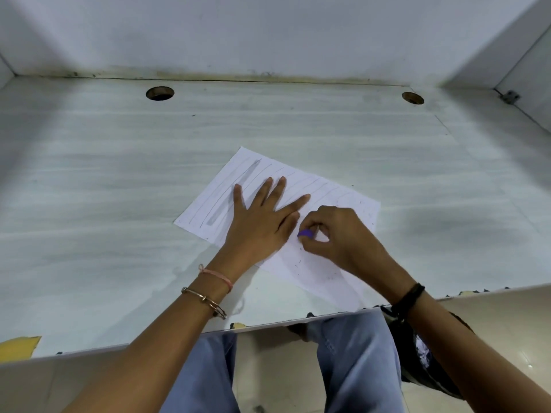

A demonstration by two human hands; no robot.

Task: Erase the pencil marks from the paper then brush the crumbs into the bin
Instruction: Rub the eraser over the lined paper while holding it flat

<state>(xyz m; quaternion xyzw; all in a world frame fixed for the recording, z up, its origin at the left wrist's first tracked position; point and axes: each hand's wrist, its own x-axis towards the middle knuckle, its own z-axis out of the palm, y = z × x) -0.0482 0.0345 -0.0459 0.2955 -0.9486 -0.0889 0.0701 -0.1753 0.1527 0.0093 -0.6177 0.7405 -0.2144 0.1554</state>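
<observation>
Pale grey tabletop [104,189] spreads wide around my white lined sheet of paper [354,204], whose near corner lies close to the front edge. My left hand [259,225] presses it flat, fingers spread; my right hand [340,236] pinches a small purple eraser [305,233] against it.

The purple eraser [305,233] is mostly buried in the right hand [337,234], only a tip pokes out. The left hand [259,222] covers the middle of the paper [337,195]. Tiny dark specks [299,261] on the sheet, maybe crumbs, too small to tell.
</observation>
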